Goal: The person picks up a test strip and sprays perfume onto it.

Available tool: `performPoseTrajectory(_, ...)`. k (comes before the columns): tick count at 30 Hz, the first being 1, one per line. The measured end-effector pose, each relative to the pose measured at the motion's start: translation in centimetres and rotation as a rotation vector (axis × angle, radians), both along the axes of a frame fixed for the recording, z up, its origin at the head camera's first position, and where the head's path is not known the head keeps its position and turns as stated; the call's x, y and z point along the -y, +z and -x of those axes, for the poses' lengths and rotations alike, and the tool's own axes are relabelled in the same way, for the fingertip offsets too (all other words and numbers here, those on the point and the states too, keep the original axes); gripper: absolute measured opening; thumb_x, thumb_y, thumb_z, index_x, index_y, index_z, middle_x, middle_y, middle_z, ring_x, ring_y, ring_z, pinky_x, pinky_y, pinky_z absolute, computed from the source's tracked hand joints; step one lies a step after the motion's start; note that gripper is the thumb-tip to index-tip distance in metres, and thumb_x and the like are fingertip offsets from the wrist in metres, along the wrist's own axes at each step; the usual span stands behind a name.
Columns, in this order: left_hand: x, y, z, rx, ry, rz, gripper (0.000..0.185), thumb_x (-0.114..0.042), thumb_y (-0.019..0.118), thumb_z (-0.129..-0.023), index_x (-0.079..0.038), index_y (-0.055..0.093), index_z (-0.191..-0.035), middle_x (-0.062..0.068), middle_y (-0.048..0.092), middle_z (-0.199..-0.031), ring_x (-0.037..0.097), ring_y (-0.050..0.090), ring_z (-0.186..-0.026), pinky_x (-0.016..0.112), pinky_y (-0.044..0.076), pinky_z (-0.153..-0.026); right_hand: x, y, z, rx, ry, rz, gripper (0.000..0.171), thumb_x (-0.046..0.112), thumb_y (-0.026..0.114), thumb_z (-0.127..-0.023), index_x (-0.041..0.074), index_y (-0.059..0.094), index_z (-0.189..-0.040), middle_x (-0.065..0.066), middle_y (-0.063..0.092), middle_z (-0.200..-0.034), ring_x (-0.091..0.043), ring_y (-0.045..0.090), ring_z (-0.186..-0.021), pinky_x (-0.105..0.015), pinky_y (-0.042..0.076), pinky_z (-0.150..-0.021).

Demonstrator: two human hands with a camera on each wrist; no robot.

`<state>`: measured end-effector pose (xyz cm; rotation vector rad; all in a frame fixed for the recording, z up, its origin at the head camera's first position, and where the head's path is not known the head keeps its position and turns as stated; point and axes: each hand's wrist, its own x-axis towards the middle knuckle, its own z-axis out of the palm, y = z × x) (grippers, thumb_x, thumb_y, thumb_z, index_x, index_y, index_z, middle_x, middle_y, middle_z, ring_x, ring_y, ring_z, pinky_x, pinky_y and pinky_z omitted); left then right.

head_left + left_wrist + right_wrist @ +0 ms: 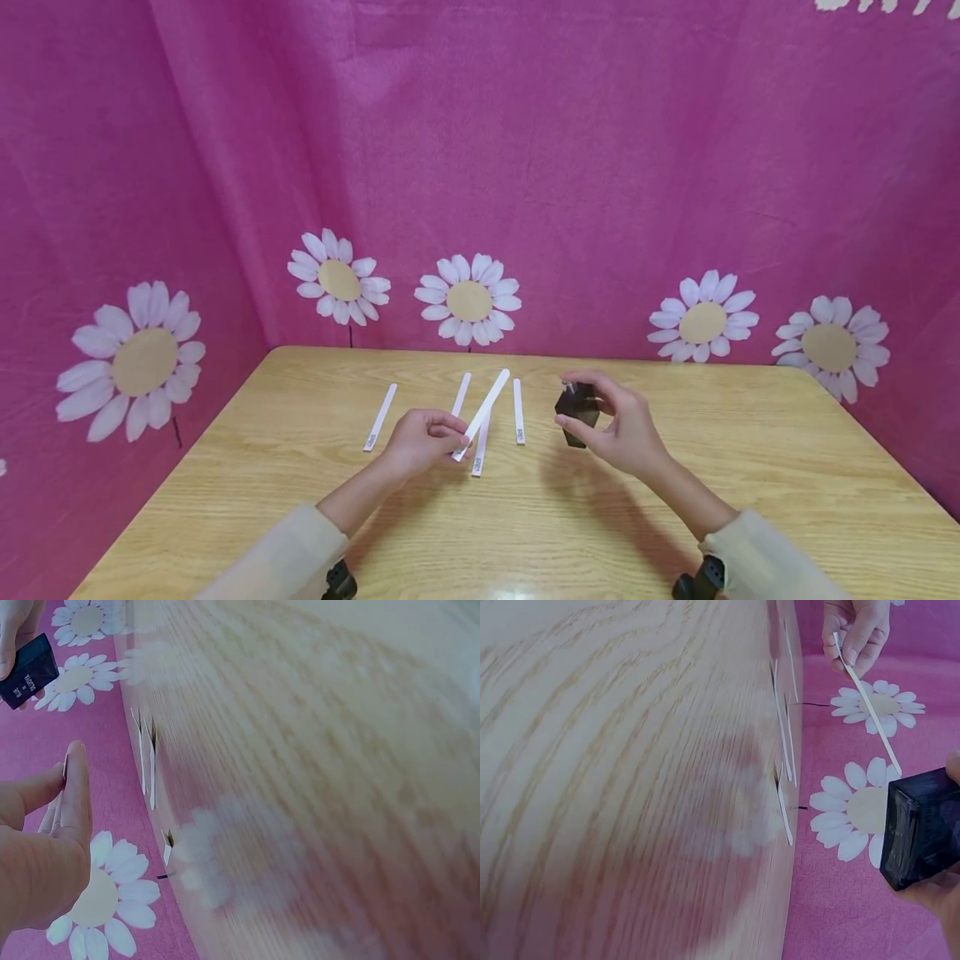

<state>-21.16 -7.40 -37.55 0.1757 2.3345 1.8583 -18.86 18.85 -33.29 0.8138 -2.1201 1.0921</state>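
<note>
Left fingers [448,433]: pinched together on the near end of a white paper strip [483,411], which slants up and away, toward the bottle.
Right fingers [581,431]: curled round a small dark bottle [577,407], held upright above the bench [525,533].
Strip, handling: likely light, thin and bendy; best pinched near one end.
Bottle, handling: looks rigid, smooth, probably glass and breakable; grip its flat sides.
Left of the bottle: four spare strips [380,416] lying flat on the bench.
</note>
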Motion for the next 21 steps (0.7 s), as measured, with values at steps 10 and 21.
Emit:
performPoseTrajectory(10,-0.2,0.2,0.2,0.022,0.038,-0.018,0.016,0.006,0.067,-0.083,0.011,0.066,-0.099,0.009,0.070,-0.070,0.023,0.073,-0.071,0.039,0.063,-0.073,-0.5,-0.1,0.0,0.085,0.000,0.043,0.052,-0.011,0.077,-0.070,-0.005,0.059,-0.118,-0.019,0.070,-0.095,-0.003,0.065,-0.084,-0.037,0.063,-0.074)
performPoseTrajectory(21,1.2,-0.4,1.3,0.058,0.154,-0.049,0.014,0.009,0.064,-0.082,0.014,0.065,-0.095,0.030,0.071,-0.089,0.026,0.073,-0.071,0.038,0.064,-0.071,-1.1,0.1,-0.5,0.057,0.008,0.020,0.053,-0.012,0.077,-0.069,-0.005,0.059,-0.118,-0.017,0.069,-0.092,-0.004,0.063,-0.083,-0.034,0.063,-0.074)
